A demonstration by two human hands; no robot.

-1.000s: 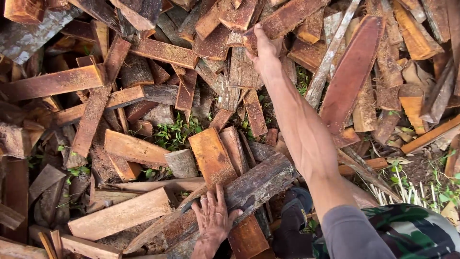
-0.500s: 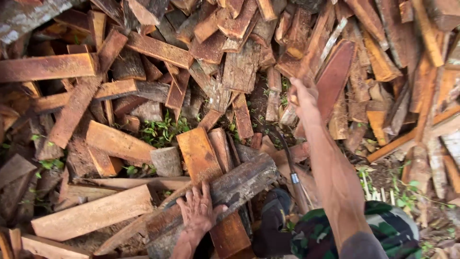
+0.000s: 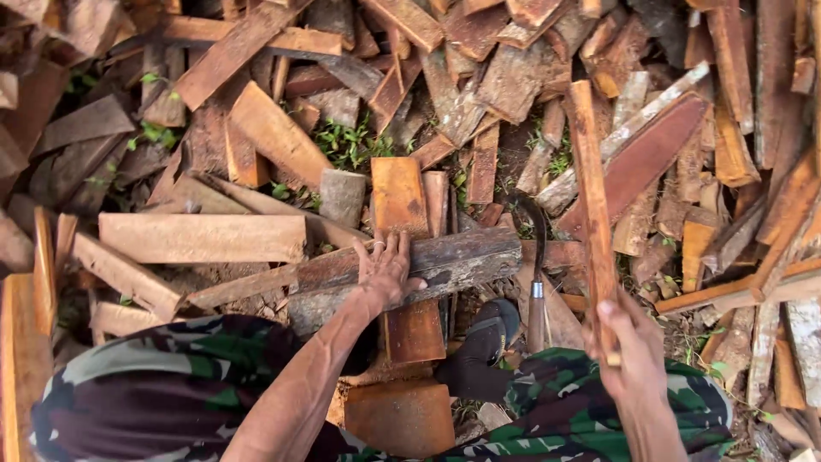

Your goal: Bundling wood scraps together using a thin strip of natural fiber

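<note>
My left hand [image 3: 382,275] rests flat on a dark weathered log [image 3: 445,262] that lies across orange wood slabs in front of me. Its fingers are spread and it grips nothing. My right hand [image 3: 630,352] is closed around the lower end of a long thin reddish wood strip [image 3: 590,192], held upright and pointing away over the pile. A curved blade with a wooden handle [image 3: 535,278] lies on the wood between my hands, just right of the log's end.
Split wood pieces and slabs cover the ground all around, with patches of green weeds [image 3: 351,145] showing through. My camouflage-trousered legs and a dark shoe [image 3: 479,346] are at the bottom. A broad orange plank [image 3: 201,237] lies to the left.
My right hand has pulled back from the far pile toward me, now holding the long wood strip. The view has shifted, and my left hand stays on the log.
</note>
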